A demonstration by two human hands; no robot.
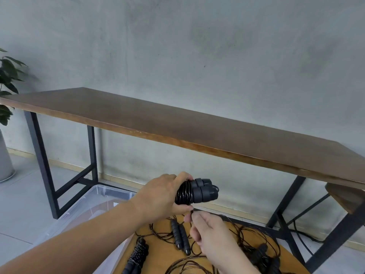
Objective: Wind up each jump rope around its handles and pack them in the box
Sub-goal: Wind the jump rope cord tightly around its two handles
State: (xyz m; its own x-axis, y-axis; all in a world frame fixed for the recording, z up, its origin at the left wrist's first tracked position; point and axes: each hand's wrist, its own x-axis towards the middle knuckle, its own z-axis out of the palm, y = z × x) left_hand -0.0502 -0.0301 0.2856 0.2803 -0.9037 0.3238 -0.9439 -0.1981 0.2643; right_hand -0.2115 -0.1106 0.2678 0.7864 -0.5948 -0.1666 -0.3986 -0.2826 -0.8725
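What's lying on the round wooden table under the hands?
On the round table, jump ropes: one wound bundle, paired handles, loose cord. The right hand covers part of it.

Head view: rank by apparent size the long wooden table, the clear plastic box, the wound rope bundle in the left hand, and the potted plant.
1. long wooden table
2. clear plastic box, partly hidden by the arm
3. potted plant, cropped by the frame edge, so its rank is unsure
4. wound rope bundle gripped by the left hand
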